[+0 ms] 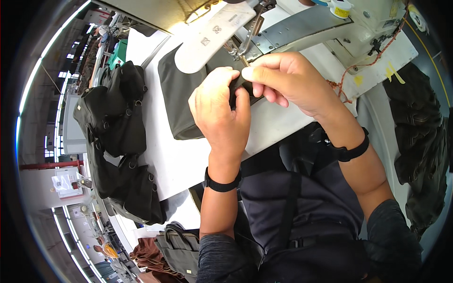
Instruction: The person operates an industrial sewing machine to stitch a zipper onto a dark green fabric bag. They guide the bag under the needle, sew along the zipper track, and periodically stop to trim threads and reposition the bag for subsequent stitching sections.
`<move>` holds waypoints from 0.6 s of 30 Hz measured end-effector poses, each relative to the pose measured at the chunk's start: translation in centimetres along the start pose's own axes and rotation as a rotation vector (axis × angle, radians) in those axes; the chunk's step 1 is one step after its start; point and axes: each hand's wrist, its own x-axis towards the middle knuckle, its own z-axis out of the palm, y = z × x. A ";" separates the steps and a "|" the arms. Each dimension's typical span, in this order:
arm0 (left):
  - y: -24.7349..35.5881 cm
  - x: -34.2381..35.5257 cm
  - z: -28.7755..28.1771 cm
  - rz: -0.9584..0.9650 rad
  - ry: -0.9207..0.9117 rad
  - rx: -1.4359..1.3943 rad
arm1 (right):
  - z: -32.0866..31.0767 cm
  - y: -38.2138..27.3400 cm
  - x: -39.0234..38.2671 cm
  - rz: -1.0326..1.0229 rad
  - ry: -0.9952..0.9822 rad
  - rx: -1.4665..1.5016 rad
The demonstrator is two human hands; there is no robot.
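Note:
A dark olive fabric bag piece lies on the white sewing table, partly under the machine head. My left hand is closed on its right part, with thumb and fingers curled round the cloth. Close beside it, my right hand pinches thumb against forefinger at the fabric's upper edge; what lies between those fingertips is hidden. A small ridged brass-coloured strip shows just above the pinch. The sewing machine's needle and presser foot area is right above both hands.
Several dark bags with metal rings are heaped on the table's left side. More dark cloth hangs at the right. The machine bed spans the upper right, near an orange cord. Brown cloth and a handled bag sit lower left.

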 end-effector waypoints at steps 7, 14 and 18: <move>-0.4 0.4 -0.1 0.128 0.072 0.015 | 1.5 1.5 -0.2 -0.069 0.132 0.088; -1.1 1.0 -1.2 0.161 0.017 -0.056 | 3.6 1.2 -0.5 -0.029 0.280 0.305; -1.6 1.2 -0.5 0.152 0.026 -0.061 | 3.9 0.4 0.0 0.006 0.328 0.267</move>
